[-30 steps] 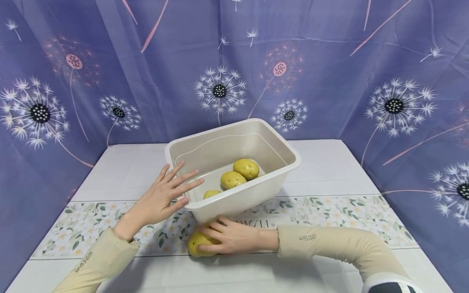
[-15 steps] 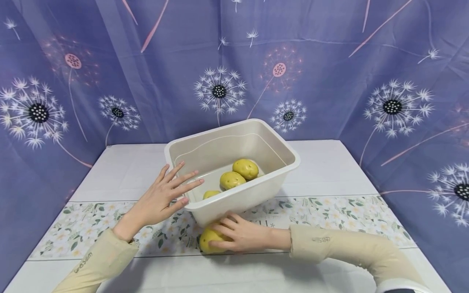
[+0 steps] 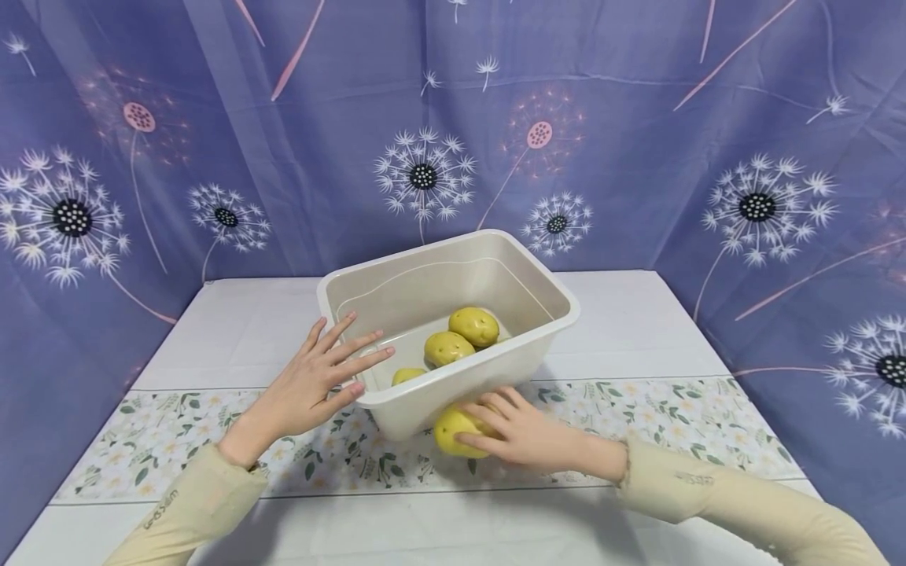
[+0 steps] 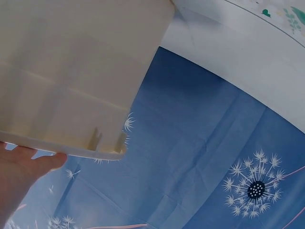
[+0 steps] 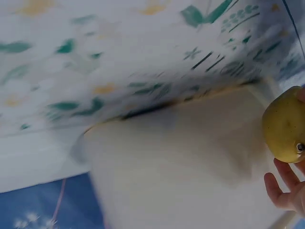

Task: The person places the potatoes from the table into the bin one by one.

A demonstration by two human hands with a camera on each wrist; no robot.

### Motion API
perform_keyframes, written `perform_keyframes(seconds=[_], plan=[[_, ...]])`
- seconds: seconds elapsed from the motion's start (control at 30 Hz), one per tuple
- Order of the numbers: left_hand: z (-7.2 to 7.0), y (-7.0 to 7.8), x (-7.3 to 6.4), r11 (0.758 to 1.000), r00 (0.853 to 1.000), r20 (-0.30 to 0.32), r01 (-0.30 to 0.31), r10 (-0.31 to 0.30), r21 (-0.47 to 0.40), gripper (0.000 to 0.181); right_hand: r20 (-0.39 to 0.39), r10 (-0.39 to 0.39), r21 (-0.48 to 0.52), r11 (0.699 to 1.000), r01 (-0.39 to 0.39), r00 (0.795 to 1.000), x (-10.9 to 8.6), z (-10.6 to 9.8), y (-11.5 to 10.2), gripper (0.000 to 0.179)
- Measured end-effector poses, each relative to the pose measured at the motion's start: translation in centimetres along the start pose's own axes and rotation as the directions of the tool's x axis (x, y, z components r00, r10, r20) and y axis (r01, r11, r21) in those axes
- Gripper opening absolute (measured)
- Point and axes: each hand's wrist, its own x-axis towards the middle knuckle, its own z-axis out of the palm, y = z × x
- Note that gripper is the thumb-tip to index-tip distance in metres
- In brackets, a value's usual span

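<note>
A yellow potato (image 3: 460,431) is gripped in my right hand (image 3: 532,437), just in front of the bin's near wall. In the right wrist view, the held potato (image 5: 286,125) shows at the right edge with fingertips against it. My left hand (image 3: 304,385) lies with straight, spread fingers over the left rim of an off-white plastic bin (image 3: 460,387). In the left wrist view, the thumb of the left hand (image 4: 24,169) is at the bin's rim. Inside the bin are a potato (image 3: 474,326), another potato (image 3: 449,348) and a third potato (image 3: 408,375) partly hidden by the near wall.
The bin stands askew on a white table cover (image 3: 396,527) with a floral band (image 3: 658,413) across it. A purple-blue dandelion-print curtain (image 3: 340,173) encloses the back and both sides of the table.
My right hand has moved right and away from me with the potato, along the bin's near wall and off the table's front stretch. The left hand and bin have stayed put.
</note>
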Motion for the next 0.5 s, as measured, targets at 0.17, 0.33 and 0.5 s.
perform_keyframes(seconds=[0.17, 0.33, 0.5], plan=[[0.0, 0.0, 0.0, 1.000, 1.000, -0.003, -0.002, 0.002, 0.003, 0.043, -0.004, 0.047, 0.017, 0.999, -0.047, 0.999, -1.7, -2.0, 1.1, 0.070], [0.0, 0.0, -0.1, 1.000, 1.000, -0.002, 0.001, -0.001, 0.001, 0.043, 0.006, 0.077, 0.002, 0.997, -0.077, 0.997, -3.2, -4.0, 2.0, 0.064], [0.0, 0.1, 0.0, 1.000, 1.000, -0.003, -0.003, 0.003, 0.004, 0.043, -0.060, 0.089, -0.013, 0.996, -0.090, 0.994, -4.3, -5.6, 2.6, 0.045]])
